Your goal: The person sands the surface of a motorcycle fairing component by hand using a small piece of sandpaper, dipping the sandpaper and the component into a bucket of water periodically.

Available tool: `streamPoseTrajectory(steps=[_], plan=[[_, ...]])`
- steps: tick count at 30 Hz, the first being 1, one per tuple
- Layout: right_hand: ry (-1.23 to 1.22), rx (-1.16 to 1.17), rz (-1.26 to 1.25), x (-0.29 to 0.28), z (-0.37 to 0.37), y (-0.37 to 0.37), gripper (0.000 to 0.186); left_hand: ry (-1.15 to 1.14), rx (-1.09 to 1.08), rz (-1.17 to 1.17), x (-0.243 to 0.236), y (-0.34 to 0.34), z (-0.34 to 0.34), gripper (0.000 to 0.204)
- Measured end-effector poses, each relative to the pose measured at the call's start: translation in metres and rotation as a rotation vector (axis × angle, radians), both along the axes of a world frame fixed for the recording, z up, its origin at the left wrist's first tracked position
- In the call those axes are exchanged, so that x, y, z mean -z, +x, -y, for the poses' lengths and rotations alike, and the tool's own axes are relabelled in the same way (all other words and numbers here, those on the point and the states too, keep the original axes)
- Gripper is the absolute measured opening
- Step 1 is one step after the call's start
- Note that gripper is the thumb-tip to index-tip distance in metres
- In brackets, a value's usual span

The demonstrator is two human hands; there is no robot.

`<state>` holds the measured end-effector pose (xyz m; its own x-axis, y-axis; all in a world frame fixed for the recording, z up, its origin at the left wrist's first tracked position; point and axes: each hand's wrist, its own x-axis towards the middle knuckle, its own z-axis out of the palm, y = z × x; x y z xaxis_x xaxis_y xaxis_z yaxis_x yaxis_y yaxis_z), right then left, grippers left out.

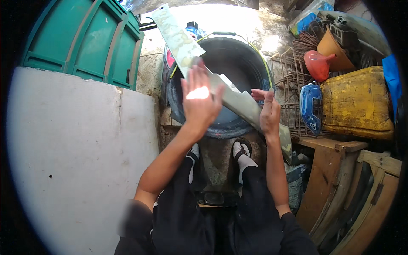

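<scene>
A long, narrow panel (240,102), whitish-green with patchy yellowish stains and a stepped edge, slants across a round black tub (221,132). It runs from the upper left down to beside my right knee. My left hand (199,95) lies on the panel's middle, fingers stretched out and thumb apart, with a bright patch of sun on its back. Something small and dark shows at its fingertips, too blurred to name. My right hand (270,114) holds the panel lower down, its fingers over the far edge and its thumb up. Greyish water (229,115) shows inside the tub.
To the left are a white slab (80,148) and green panelled doors (93,42). On the right stand a yellow jerrycan (357,104), a red funnel (318,64), a blue plastic part (311,108), rusty wire racks (287,80) and wooden furniture pieces (321,178).
</scene>
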<state>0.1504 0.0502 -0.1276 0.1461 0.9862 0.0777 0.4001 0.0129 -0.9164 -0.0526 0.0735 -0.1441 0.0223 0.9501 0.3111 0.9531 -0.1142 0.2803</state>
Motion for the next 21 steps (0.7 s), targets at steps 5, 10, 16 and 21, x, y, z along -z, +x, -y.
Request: streamPoseTrajectory(steps=[5, 10, 16, 21], plan=[[-0.069, 0.003, -0.039, 0.000, 0.001, 0.001, 0.074, -0.065, 0.668, 0.189, -0.008, 0.028, 0.054, 0.075], [-0.037, 0.009, -0.058, 0.002, 0.003, 0.002, 0.075, 0.016, 0.021, 0.130, 0.001, -0.001, 0.008, 0.070], [-0.054, -0.006, -0.056, -0.001, -0.001, -0.001, 0.078, -0.114, 0.697, 0.189, -0.004, 0.020, 0.055, 0.073], [-0.052, 0.008, -0.091, 0.002, 0.002, 0.003, 0.082, -0.019, 0.173, 0.266, -0.001, 0.004, 0.025, 0.069]])
